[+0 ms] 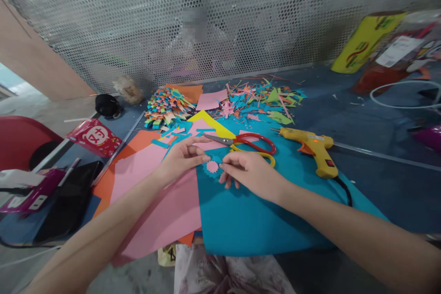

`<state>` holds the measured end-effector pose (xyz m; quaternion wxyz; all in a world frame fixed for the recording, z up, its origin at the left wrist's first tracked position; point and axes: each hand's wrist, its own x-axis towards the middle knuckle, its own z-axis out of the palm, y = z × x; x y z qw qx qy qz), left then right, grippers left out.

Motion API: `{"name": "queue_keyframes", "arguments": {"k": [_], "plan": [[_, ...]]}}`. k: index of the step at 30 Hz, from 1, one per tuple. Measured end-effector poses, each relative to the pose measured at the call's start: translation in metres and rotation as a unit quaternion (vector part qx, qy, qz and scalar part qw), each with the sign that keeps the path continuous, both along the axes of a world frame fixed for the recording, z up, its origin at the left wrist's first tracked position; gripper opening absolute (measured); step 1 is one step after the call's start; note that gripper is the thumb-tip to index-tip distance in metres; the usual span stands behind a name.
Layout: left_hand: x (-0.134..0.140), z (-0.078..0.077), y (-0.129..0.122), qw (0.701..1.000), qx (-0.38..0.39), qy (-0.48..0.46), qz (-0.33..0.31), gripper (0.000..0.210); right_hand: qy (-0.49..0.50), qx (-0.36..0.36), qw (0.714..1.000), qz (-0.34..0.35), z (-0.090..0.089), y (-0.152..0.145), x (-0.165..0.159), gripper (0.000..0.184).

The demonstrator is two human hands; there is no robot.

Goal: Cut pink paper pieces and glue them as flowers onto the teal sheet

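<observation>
A small paper flower [212, 166], with a pink jagged centre on a blue jagged layer, is pinched at its edges between both hands. My left hand [184, 156] grips its left side with thumb and finger, and my right hand [246, 172] grips the right side. Just beyond them lie scissors [225, 140] with one red and one yellow handle loop. Underneath are large sheets of blue paper [262, 229] and pink paper [155, 216]. To the right, a yellow glue gun [315, 147] rests on the blue sheet with a clear glue stick in its back.
Behind are a heap of fringed paper pieces [168, 108] and scattered coloured scraps [255, 101]. On the left lie a red box [93, 138], a black phone [69, 202] and a purple power strip [37, 197]. A yellow packet [365, 43] stands at back right before a perforated metal screen [138, 23].
</observation>
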<state>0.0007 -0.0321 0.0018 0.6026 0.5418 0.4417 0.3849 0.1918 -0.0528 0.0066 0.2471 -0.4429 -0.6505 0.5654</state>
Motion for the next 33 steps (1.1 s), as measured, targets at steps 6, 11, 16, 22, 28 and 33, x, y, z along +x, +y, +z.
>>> {"name": "queue_keyframes", "arguments": {"k": [6,11,16,22,28,33], "plan": [[0.001,0.001,-0.003,1.0,0.014,-0.005,0.002,0.057,0.011,-0.002,1.0,-0.011,-0.004,0.002,-0.001,0.017],[-0.001,0.001,-0.002,0.993,0.075,-0.042,0.076,0.053,0.064,0.142,0.983,-0.097,-0.003,0.007,0.005,0.018],[-0.005,0.003,0.004,0.975,0.097,-0.104,0.17,0.05,0.111,0.141,0.976,-0.121,-0.005,0.012,0.011,0.026],[-0.005,-0.002,0.015,0.966,0.048,-0.105,0.233,0.045,0.16,0.03,0.983,-0.087,-0.009,0.013,0.008,0.031],[-0.005,-0.007,0.015,0.974,0.04,-0.077,0.209,0.049,0.197,-0.027,0.977,-0.081,-0.006,0.014,0.008,0.032],[-0.005,-0.004,0.008,0.983,0.092,-0.047,0.151,0.044,0.173,-0.036,0.982,-0.067,-0.005,0.014,0.007,0.029]]}}
